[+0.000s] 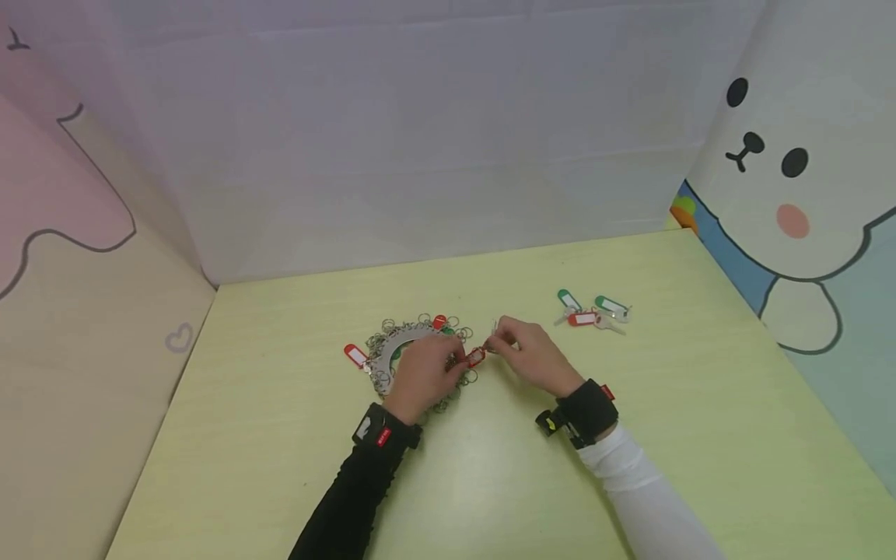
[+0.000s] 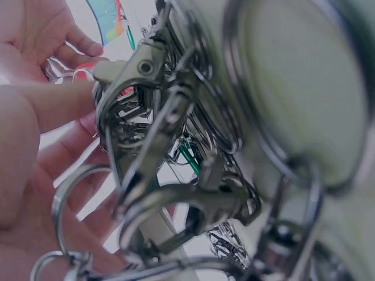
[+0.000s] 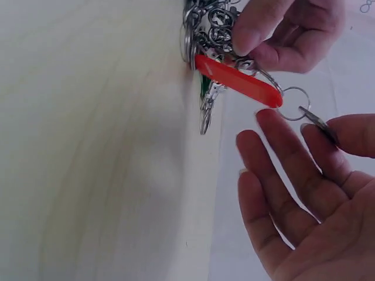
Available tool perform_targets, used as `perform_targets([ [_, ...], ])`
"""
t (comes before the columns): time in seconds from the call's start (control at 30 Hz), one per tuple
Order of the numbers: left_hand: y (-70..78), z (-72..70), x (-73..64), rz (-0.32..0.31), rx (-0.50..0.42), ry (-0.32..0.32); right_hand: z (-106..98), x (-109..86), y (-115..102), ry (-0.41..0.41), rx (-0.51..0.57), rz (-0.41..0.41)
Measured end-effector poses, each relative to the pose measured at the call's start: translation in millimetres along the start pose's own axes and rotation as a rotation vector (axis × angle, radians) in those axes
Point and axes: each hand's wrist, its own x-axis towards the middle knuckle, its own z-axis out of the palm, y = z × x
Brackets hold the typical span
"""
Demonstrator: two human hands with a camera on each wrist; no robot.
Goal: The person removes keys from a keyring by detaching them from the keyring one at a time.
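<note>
Around a grey metal hoop (image 1: 383, 364) hang many small swivel clasps with split rings. My left hand (image 1: 425, 367) lies over the hoop's right side. Its thumb and finger pinch a metal clasp (image 2: 132, 76), close up in the left wrist view. My right hand (image 1: 535, 354) pinches a key (image 3: 319, 124) between thumb and forefinger, its other fingers spread. The key's thin wire ring (image 3: 308, 100) also carries a red key tag (image 3: 240, 82), which spans the space between both hands beside the clasps. Part of the hoop is hidden under the left hand.
Keys with green tags (image 1: 612, 305) and a red tag (image 1: 582, 319) lie at the back right of the yellow table (image 1: 280, 467). Another red tag (image 1: 355, 355) hangs at the hoop's left, one more red tag (image 1: 439, 321) at its top. A pale cloth wall (image 1: 448, 155) borders the back.
</note>
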Motion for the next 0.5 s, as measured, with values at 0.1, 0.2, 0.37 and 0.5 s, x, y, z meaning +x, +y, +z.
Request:
perform_targets([
  [0.1, 1.3, 1.9, 0.0, 0.031, 0.038, 0.012, -0.7, 0.1, 0.4, -0.008, 0.038, -0.022],
  [0.2, 4.0, 3.1, 0.6, 0.043, 0.075, 0.040, -1.3, 0.2, -0.7, -0.034, 0.096, -0.057],
  [0.37, 9.0, 2.0, 0.4, 0.054, 0.099, 0.069, 0.4, 0.6, -0.3, -0.023, 0.107, -0.070],
  [0.5, 9.6, 0.5, -0.4, 0.049, 0.055, 0.072, 2.0, 1.4, 0.9, -0.007, 0.077, -0.056],
])
